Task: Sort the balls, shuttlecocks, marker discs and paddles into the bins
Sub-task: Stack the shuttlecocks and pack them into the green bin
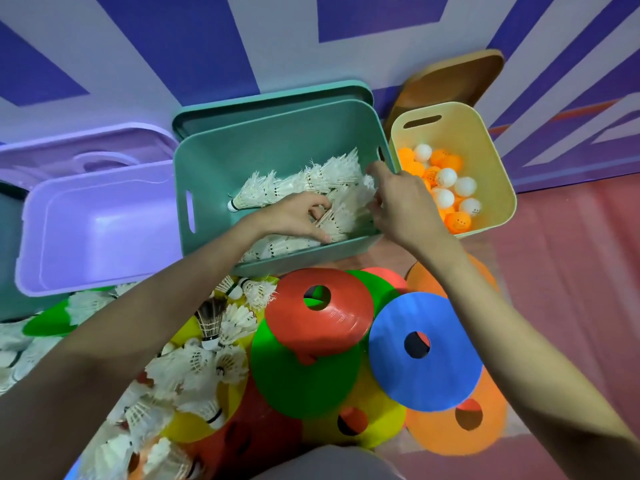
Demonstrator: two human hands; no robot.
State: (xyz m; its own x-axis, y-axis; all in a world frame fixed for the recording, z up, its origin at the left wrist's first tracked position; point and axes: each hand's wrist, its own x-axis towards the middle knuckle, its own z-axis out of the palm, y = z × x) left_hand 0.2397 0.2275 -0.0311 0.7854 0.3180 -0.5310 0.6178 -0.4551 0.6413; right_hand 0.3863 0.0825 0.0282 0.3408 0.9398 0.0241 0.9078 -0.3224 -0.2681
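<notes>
The teal bin [242, 140] in the middle holds a heap of white shuttlecocks [311, 181]. Both my hands are inside it. My left hand [294, 216] has its fingers curled into the shuttlecocks near the front wall. My right hand [401, 199] grips white shuttlecocks at the bin's right side. The cream bin [485, 140] to the right contains orange and white balls [446, 185]. The purple bin [104, 220] on the left shows a bare inside. Loose shuttlecocks [194, 368] and marker discs in red [332, 323], green [298, 379], blue [429, 372], orange and yellow lie on the floor below.
A teal lid [277, 98] stands behind the teal bin, a purple lid [86, 147] behind the purple one. A brown lid [450, 81] leans on the striped wall at back right. A dark bin edge [8, 237] shows at far left. Red floor spreads to the right.
</notes>
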